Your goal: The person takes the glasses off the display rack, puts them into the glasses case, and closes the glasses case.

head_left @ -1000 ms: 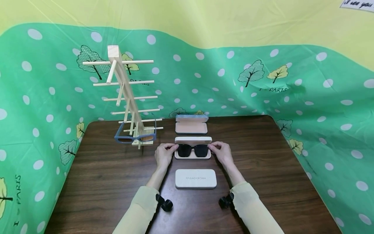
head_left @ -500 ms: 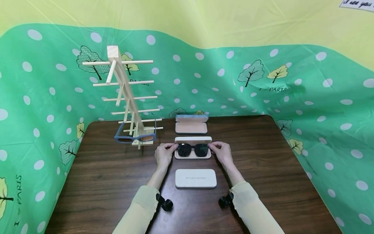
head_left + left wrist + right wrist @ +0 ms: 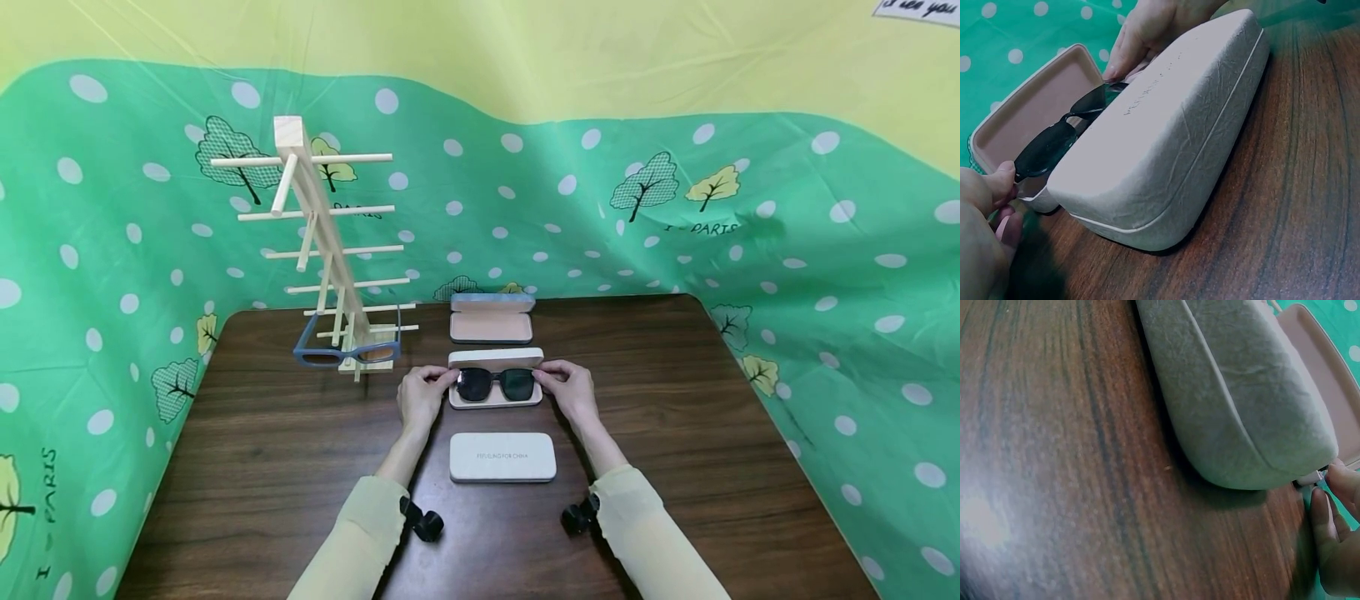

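A pair of dark sunglasses (image 3: 475, 384) sits at the open white case (image 3: 495, 358), its lenses facing me. My left hand (image 3: 422, 397) pinches the left end of the frame between thumb and fingers, while my right hand (image 3: 572, 393) pinches the right end. In the left wrist view the sunglasses (image 3: 1047, 150) lie in front of the raised lid's pinkish lining (image 3: 1035, 106). Whether they touch the case's bottom I cannot tell. The closed white case (image 3: 502, 457) stands nearer to me, between my forearms. It hides much of the sunglasses in the right wrist view, where my right hand (image 3: 1341, 544) shows at the edge.
Behind the white case stands another open case (image 3: 491, 327), with a blue lid and pinkish lining. At the left rises a wooden peg rack (image 3: 322, 217) with blue-framed glasses (image 3: 348, 356) on its lower pegs. A green dotted cloth (image 3: 525, 217) hangs behind the brown table (image 3: 697, 467).
Both hands stay almost in place, still gripping the sunglasses. Reflections on the lenses have shifted, and the right lens looks greener than a second ago.
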### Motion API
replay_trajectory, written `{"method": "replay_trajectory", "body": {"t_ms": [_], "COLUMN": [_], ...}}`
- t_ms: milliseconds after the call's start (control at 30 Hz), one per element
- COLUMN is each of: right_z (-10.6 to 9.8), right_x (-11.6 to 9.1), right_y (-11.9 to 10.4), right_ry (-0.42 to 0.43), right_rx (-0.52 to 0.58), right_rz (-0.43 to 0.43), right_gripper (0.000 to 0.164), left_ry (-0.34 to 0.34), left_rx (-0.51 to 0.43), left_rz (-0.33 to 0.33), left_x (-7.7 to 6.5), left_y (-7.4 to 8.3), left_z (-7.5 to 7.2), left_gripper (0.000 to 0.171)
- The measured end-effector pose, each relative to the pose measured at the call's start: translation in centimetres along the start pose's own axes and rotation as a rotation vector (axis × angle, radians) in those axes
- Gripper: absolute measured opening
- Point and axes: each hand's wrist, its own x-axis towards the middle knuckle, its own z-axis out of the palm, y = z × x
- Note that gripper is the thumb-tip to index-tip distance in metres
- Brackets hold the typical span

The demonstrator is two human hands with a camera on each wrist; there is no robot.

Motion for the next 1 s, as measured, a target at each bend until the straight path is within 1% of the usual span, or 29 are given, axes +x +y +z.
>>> {"method": "replay_trajectory", "body": {"t_ms": [233,467,633,767,1000], "right_z": [-0.06,-0.17,-0.14,-0.09,-0.03], "right_x": [-0.06,-0.05,-0.07,-0.06,-0.11], "right_y": [0.00,-0.03,0.00,0.03,0.11], "right_ry": [-0.023,-0.033,-0.023,-0.023,-0.018], "right_rx": [0.013,0.028,0.004,0.005,-0.033], "right_rz": [0.003,0.015,0.006,-0.008,-0.023], "right_gripper": [0.022,0.020,0.019,0.018,0.018], "left_ry": [-0.012,-0.017,-0.012,-0.012,-0.010], "left_rx": [-0.015,-0.014,-0.010,0.000,0.040], "left_rz": [-0.015,-0.020,-0.010,-0.021,-0.017], "left_x": [0.05,0.17,0.12,0.12,0.30], "left_y": [-0.03,-0.09,0.00,0.01,-0.21], "left_z": [-0.06,0.00,0.11,0.21,0.47], "left_gripper": [0.023,0.021,0.021,0.019,0.016]}}
